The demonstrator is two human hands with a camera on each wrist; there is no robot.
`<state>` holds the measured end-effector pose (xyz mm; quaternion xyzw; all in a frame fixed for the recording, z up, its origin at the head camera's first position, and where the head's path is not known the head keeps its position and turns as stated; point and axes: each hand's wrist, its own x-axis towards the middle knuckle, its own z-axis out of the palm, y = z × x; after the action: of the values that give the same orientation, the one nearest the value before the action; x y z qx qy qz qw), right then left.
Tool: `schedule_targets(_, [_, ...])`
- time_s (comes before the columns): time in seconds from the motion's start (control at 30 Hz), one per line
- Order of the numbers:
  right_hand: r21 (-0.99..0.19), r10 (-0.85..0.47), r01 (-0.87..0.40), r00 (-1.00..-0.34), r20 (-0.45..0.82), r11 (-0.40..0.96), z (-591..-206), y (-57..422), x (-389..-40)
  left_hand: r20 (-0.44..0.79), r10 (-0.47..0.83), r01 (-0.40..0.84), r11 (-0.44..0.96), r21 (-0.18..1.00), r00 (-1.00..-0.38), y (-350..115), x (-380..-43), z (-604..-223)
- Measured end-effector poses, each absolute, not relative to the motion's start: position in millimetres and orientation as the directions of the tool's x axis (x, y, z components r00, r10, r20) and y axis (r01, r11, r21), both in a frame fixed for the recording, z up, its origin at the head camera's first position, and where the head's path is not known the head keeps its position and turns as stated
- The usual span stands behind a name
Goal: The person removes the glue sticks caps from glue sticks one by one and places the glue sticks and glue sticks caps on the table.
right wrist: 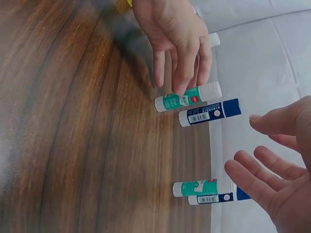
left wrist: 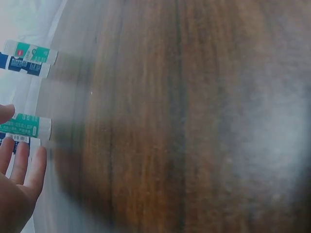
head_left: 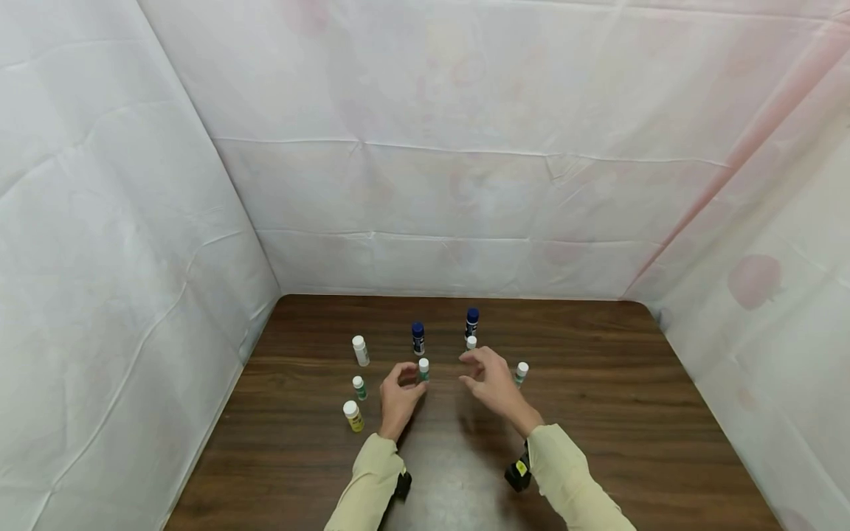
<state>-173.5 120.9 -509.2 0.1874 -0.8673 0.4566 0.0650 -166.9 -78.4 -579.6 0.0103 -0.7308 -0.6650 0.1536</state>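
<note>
My left hand (head_left: 398, 402) is at a green glue stick (head_left: 423, 371) with a white cap, standing upright on the table. Thumb and forefinger lie at either side of that stick in the left wrist view, and a fingertip overlaps its label in the right wrist view. A blue-capped glue stick (head_left: 417, 338) stands just behind it. My right hand (head_left: 494, 380) is held with thumb and fingers apart, nothing between them. Nearest to it are a second green glue stick (right wrist: 199, 188) and another blue-capped glue stick (head_left: 472, 323) behind that one.
At left stand a white stick (head_left: 361, 351), a small green glue stick (head_left: 359, 388) and a yellow-labelled stick (head_left: 353, 417) with a white cap. Another white-capped green stick (head_left: 521, 373) is beyond my right hand. White cloth (head_left: 425, 192) walls the brown table (head_left: 617, 413).
</note>
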Motion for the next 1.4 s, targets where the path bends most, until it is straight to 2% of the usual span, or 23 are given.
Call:
schedule_targets(0.17, [-0.758, -0.297, -0.398, -0.914, 0.277, 0.518, -509, 111, -181, 0.214, -0.231, 0.192, 0.114, 0.975, -0.949, -76, -175, -587])
schedule_targets(0.33, [-0.755, -0.332, -0.395, -0.911, 0.246, 0.523, -508, 100, -186, 0.205, -0.189, 0.184, 0.122, 0.975, -0.960, -75, -169, -568])
schedule_targets(0.6, [-0.751, -0.390, -0.430, -0.887, 0.248, 0.501, -513, 85, -194, 0.213, -0.189, 0.185, 0.154, 0.971, -0.959, -76, -174, -570])
schedule_targets(0.83, [-0.740, -0.371, -0.408, -0.900, 0.228, 0.535, -511, 79, -196, 0.266, -0.135, 0.248, 0.138, 0.959, -0.954, -78, -175, -565])
schedule_targets(1.03, [-0.740, -0.367, -0.403, -0.903, 0.225, 0.539, -508, 75, -196, 0.242, -0.099, 0.228, 0.137, 0.964, -0.965, -81, -171, -556])
schedule_targets(1.4, [-0.748, -0.390, -0.421, -0.890, 0.234, 0.512, -511, 72, -195, 0.278, -0.085, 0.248, 0.260, 0.933, -0.957, -84, -179, -582])
